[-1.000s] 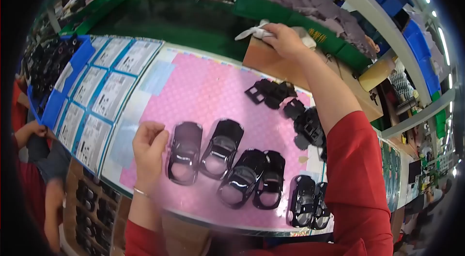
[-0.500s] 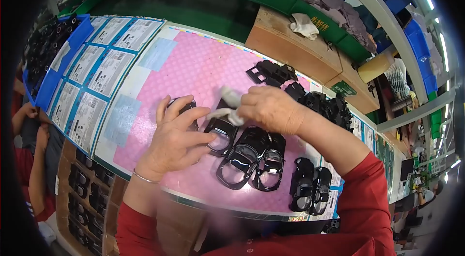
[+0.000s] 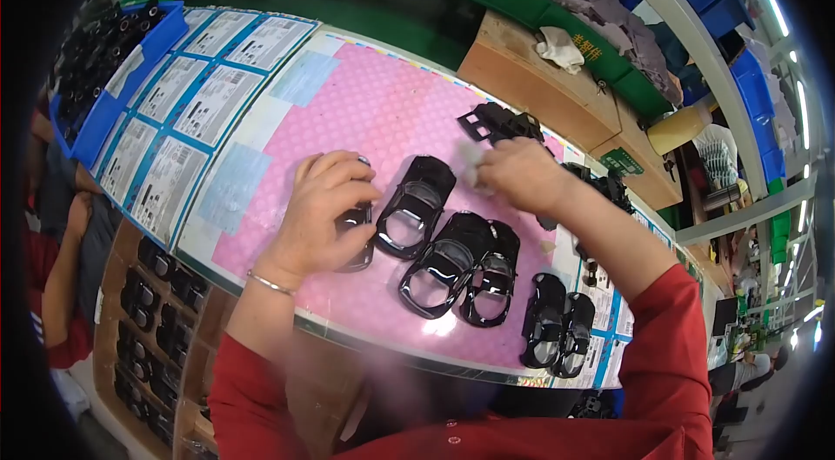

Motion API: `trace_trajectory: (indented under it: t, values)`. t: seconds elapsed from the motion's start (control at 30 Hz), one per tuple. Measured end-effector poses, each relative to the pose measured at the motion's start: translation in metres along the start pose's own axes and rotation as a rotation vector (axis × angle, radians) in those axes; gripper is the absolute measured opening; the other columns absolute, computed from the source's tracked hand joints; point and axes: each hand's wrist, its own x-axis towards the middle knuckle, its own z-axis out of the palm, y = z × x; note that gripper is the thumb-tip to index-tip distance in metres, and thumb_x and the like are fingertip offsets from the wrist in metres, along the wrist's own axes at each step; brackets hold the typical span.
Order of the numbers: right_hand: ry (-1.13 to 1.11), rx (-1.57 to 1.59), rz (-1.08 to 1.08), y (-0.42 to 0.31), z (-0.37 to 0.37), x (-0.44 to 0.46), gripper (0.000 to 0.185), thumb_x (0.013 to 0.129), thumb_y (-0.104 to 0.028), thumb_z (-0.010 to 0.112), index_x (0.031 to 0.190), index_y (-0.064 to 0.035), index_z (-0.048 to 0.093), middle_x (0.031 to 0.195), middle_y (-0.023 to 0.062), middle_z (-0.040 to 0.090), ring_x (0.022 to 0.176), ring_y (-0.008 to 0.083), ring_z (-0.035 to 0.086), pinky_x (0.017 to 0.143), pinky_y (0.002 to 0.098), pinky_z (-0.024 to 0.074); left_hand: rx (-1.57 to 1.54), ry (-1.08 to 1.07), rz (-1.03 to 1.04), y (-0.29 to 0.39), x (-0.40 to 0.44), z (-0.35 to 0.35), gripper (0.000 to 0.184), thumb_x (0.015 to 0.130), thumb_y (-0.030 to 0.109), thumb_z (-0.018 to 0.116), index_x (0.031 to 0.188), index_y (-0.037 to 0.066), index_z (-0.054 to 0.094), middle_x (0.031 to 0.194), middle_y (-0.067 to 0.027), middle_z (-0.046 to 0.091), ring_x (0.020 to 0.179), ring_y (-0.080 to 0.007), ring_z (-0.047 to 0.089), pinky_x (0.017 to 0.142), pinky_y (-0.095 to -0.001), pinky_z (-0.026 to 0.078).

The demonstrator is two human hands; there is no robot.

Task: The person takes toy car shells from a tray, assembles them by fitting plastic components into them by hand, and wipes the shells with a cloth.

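Mat (image 3: 365,103), left part: left hand (image 3: 323,212), fingers curled, cups a car (image 3: 357,219) | over mat's right: right hand (image 3: 522,175) pinches a cloth (image 3: 472,164) (blurred) | one car in hand, five others (image 3: 417,202) untouched; whether any is finished, cannot tell

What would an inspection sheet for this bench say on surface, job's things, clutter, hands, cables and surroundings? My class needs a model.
Surface: pink mat, with label sheets left of it.
Job's things: six black car shells, one partly hidden under the left hand; pale cloth, blurred.
Clutter: black parts along the mat's far right side; white cloth on a wooden box.
Hands: left over a shell, grip unclear; right hand holds the pale cloth.
Cables: nothing seen.
Surroundings: blue bin, green bin, another person's arm.
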Motion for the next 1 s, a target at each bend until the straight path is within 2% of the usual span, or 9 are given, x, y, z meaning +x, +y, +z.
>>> trace_trajectory:
  t: [0.1,0.2,0.3,0.4,0.5,0.67,0.77,0.83,1.0]
  values:
    - [0.077,0.135,0.148,-0.004,-0.03,-0.007,0.015,0.071,-0.012,0.062,0.086,-0.0107,0.062,0.077,0.0087,0.06,0.079,0.0283,0.061,0.067,0.0413,0.0497,-0.137,0.055,-0.028,-0.019,-0.001,0.001,0.036,0.07,0.014,0.06,0.105,0.004,0.06,0.105,-0.0113,0.058,0.108,-0.0292,0.051,0.095,-0.039,0.035]
    - [0.313,0.342,0.169,-0.025,-0.059,0.019,0.017,0.07,-0.011,0.065,0.086,-0.0073,0.061,0.083,0.009,0.06,0.079,0.0287,0.061,0.065,0.0396,0.0487,-0.898,0.441,-0.524,-0.032,-0.006,0.003,0.043,0.098,0.028,0.035,0.134,0.004,0.038,0.12,-0.0134,0.051,0.114,-0.0215,0.049,0.101,-0.0374,0.035]
    - [0.451,0.486,0.023,-0.064,-0.061,0.065,0.017,0.074,-0.012,0.063,0.089,-0.0067,0.062,0.084,0.0101,0.061,0.079,0.03,0.061,0.067,0.0402,0.0493,-1.082,0.522,-0.449,-0.04,-0.008,0.009,0.052,0.099,0.041,0.036,0.138,0.005,0.034,0.119,-0.0136,0.05,0.111,-0.0226,0.049,0.098,-0.0379,0.036]
    - [0.276,0.495,-0.091,-0.099,-0.042,0.102,0.013,0.074,-0.012,0.06,0.085,-0.0062,0.061,0.085,0.0117,0.061,0.082,0.0314,0.062,0.069,0.0421,0.0502,-0.903,0.44,-0.46,-0.032,-0.007,0.009,0.06,0.099,0.046,0.033,0.141,0.005,0.028,0.122,-0.0157,0.049,0.109,-0.0249,0.051,0.096,-0.037,0.038]
    - [0.357,0.477,0.059,-0.09,-0.021,0.127,0.013,0.073,-0.012,0.06,0.085,-0.0068,0.061,0.086,0.0117,0.062,0.082,0.0306,0.063,0.07,0.0414,0.051,-0.507,0.363,-0.371,-0.037,-0.009,0.013,0.062,0.098,0.048,0.033,0.141,0.003,0.03,0.124,-0.0198,0.049,0.108,-0.027,0.053,0.095,-0.0348,0.039]
    - [0.211,0.174,0.176,-0.039,-0.017,0.102,0.017,0.071,-0.011,0.063,0.088,-0.0084,0.062,0.086,0.0107,0.062,0.084,0.0302,0.063,0.068,0.0407,0.0508,-0.335,0.261,-0.336,-0.027,-0.004,0.012,0.048,0.094,0.03,0.047,0.133,0.003,0.043,0.124,-0.0202,0.052,0.12,-0.0299,0.047,0.1,-0.0358,0.035]
    - [0.407,0.308,0.186,-0.056,-0.035,0.061,0.02,0.069,-0.013,0.064,0.088,-0.009,0.061,0.083,0.0078,0.06,0.081,0.0291,0.062,0.067,0.0412,0.0493,-0.145,0.242,-0.163,-0.024,-0.002,0.006,0.039,0.091,0.025,0.049,0.124,0.005,0.053,0.124,-0.0165,0.054,0.121,-0.0336,0.045,0.101,-0.0394,0.034]
    - [0.425,0.276,-0.095,-0.076,-0.037,0.039,0.018,0.066,-0.014,0.064,0.083,-0.0094,0.06,0.081,0.0048,0.058,0.078,0.0268,0.059,0.066,0.0392,0.0479,-0.091,0.227,-0.06,-0.021,-0.001,0.005,0.036,0.09,0.025,0.05,0.118,0.006,0.059,0.124,-0.0143,0.055,0.121,-0.0353,0.044,0.102,-0.0415,0.033]
    - [0.383,0.386,-0.253,-0.145,-0.015,0.027,0.012,0.067,-0.014,0.061,0.078,-0.0088,0.06,0.082,0.0047,0.056,0.077,0.0234,0.058,0.068,0.0354,0.0482,0.029,0.129,0.006,-0.015,0.0,0.006,0.033,0.091,0.031,0.046,0.108,0.011,0.066,0.121,-0.01,0.059,0.122,-0.0363,0.043,0.103,-0.0446,0.03]
